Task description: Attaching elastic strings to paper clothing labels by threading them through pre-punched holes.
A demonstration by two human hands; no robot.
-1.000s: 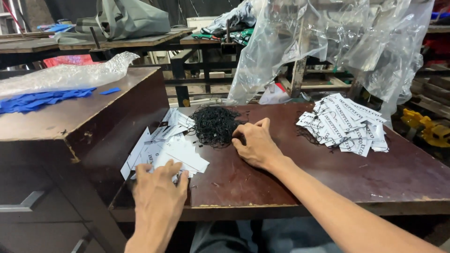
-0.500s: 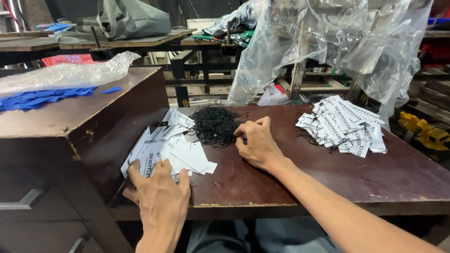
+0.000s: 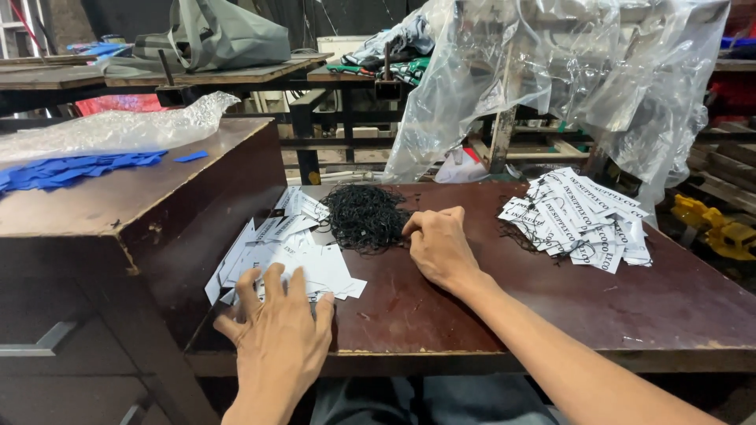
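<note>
Left hand (image 3: pixel 279 334) flat, fingers spread on white tags (image 3: pixel 295 256), lower left. Right hand (image 3: pixel 438 246) curled, pinching at black string pile (image 3: pixel 364 216), centre of bench (image 3: pixel 551 307).

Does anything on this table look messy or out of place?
Mostly loose heaps. The white tags under the left hand are fanned untidily, some leaning against the wooden box. The right hand touches a tangled black string pile. Nothing looks damaged.
</note>
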